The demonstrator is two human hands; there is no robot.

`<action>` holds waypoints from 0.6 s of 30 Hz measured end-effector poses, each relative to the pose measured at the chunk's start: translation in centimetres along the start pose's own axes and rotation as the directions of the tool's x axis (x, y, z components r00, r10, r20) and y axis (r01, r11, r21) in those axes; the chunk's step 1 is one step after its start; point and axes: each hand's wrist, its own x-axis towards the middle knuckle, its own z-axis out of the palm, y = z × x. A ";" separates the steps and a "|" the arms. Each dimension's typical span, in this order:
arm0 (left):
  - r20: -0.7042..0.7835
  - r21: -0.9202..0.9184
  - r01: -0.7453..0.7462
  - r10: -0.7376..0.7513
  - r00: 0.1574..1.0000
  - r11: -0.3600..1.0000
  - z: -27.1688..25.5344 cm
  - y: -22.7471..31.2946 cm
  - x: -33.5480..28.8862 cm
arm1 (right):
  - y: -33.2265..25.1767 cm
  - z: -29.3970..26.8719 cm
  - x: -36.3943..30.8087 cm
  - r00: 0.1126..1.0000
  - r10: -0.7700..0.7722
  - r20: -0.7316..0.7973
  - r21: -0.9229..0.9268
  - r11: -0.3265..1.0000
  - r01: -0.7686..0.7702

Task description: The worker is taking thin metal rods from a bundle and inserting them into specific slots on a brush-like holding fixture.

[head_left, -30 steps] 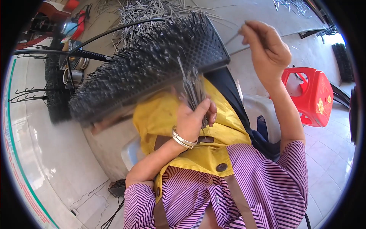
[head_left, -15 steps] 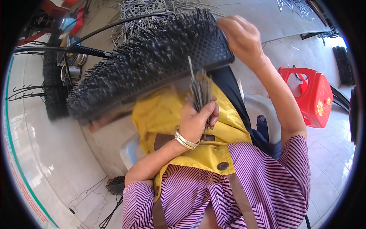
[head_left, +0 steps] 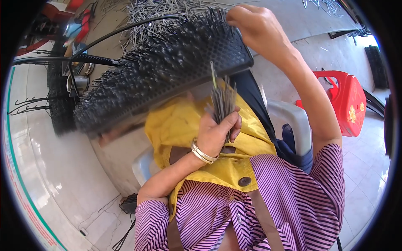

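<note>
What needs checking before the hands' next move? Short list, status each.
1. Left hand gripping the strip bundle: ok.
2. Bundle tips even: not ok, one strip stands above the rest.
3. Right hand at the right end of the black bristled block: ok.
4. Strip pinched in right hand: cannot tell.
5. Red stool free of right forearm: cannot tell, they overlap in view.

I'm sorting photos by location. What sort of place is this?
Probably a small workshop, though I can't be certain: a heap of loose grey strips lies beyond a black holed block dense with dark bristles, and the left hand holds a bundle of thin strips.
</note>
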 end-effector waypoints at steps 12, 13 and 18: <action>0.028 -0.029 -0.003 0.004 1.000 1.000 -0.2 0.0 -0.2 | -1.2 -1.1 3.2 0.926 0.002 0.377 -0.111 0.993 0.043; 0.027 -0.018 0.011 -0.011 1.000 1.000 -0.1 0.0 -0.3 | -1.0 -0.8 3.0 0.926 0.003 0.376 -0.116 0.992 0.044; 0.071 -0.032 0.005 -0.003 0.997 0.999 -0.2 -0.2 -0.3 | 0.0 1.1 0.6 0.949 0.032 0.314 -0.301 0.951 0.068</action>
